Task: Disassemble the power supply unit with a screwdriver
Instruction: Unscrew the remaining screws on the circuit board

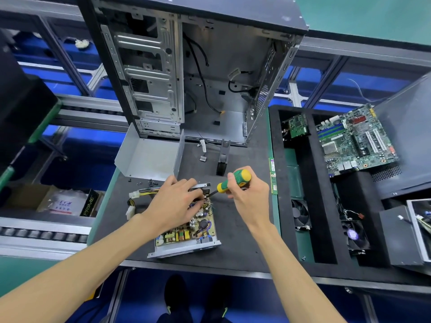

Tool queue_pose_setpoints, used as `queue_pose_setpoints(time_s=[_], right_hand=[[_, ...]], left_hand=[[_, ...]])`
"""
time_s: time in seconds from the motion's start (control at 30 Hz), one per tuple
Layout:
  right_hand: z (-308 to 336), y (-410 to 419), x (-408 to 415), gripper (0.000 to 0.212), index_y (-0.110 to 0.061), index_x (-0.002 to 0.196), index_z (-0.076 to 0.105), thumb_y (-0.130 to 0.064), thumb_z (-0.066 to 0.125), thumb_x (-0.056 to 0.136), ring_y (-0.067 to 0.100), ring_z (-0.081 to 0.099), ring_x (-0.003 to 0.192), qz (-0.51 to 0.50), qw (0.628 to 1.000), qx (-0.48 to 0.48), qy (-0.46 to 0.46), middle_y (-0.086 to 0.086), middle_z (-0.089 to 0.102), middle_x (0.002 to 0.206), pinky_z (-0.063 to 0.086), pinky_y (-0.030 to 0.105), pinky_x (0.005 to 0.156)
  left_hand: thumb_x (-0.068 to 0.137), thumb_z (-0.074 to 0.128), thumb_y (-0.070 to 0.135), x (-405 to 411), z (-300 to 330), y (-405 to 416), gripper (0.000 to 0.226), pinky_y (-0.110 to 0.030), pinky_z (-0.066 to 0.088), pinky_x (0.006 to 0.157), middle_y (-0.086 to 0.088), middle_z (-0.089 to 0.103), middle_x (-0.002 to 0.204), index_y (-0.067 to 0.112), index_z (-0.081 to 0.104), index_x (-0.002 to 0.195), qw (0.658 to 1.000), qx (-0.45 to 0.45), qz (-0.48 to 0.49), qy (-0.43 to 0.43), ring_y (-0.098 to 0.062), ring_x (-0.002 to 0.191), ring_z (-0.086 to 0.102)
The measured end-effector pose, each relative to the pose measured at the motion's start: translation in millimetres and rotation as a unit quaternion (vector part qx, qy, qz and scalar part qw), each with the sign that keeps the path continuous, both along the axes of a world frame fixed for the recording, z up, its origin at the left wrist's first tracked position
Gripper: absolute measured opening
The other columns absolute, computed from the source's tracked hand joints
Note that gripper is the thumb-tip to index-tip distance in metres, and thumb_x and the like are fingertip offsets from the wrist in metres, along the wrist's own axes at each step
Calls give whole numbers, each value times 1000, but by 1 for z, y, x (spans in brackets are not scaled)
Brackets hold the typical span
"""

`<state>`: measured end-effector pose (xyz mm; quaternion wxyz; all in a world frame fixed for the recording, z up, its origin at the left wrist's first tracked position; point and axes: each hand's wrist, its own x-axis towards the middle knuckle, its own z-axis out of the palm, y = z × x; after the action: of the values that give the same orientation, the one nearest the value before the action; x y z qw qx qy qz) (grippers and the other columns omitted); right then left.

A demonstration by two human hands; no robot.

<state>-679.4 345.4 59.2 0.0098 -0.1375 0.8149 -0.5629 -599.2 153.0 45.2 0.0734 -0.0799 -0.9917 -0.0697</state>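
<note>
Power supply unit (186, 231): lid off, circuit board bare, on the dark mat at 6 o'clock
Left hand (173, 207): fingers bent, pressing down on the board's far end
Right hand (247, 194): wrapped round the screwdriver (233, 181), tip at the board
Empty case (193, 73): 12 o'clock
Motherboard (356, 143): 3 o'clock

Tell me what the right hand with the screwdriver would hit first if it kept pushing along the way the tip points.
The right hand drives the screwdriver down and leftward. It would probably meet the power supply's circuit board first, near the left hand's fingertips, though depth is unclear.
</note>
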Motion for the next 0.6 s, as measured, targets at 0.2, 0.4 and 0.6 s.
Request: queue_pose_setpoints(time_s=[0.2, 0.4, 0.6], right_hand=[[1, -2, 1, 25, -28, 83, 56, -50, 61, 92, 30, 71, 68, 8, 1000, -10, -9, 4, 68, 70, 60, 49, 60], [7, -5, -2, 31, -22, 79, 53, -48, 61, 92, 20, 62, 59, 16, 999, 29, 37, -4, 64, 65, 55, 44, 59], [18, -13, -2, 36, -18, 76, 50, -50, 59, 92, 25, 55, 59, 35, 995, 59, 66, 3, 62, 65, 49, 40, 58]], left_hand=[[93, 58, 41, 0, 0, 0, 19, -37, 42, 76, 7, 60, 96, 27, 71, 94, 1000, 6, -1, 2, -15, 79, 59], [93, 57, 41, 1, -1, -1, 20, -38, 42, 76, 7, 59, 95, 27, 71, 94, 1000, 7, -2, 9, -16, 78, 60], [92, 59, 40, 1, 0, -1, 19, -38, 43, 75, 6, 58, 91, 26, 71, 93, 1000, 12, -4, 21, -16, 76, 59]])
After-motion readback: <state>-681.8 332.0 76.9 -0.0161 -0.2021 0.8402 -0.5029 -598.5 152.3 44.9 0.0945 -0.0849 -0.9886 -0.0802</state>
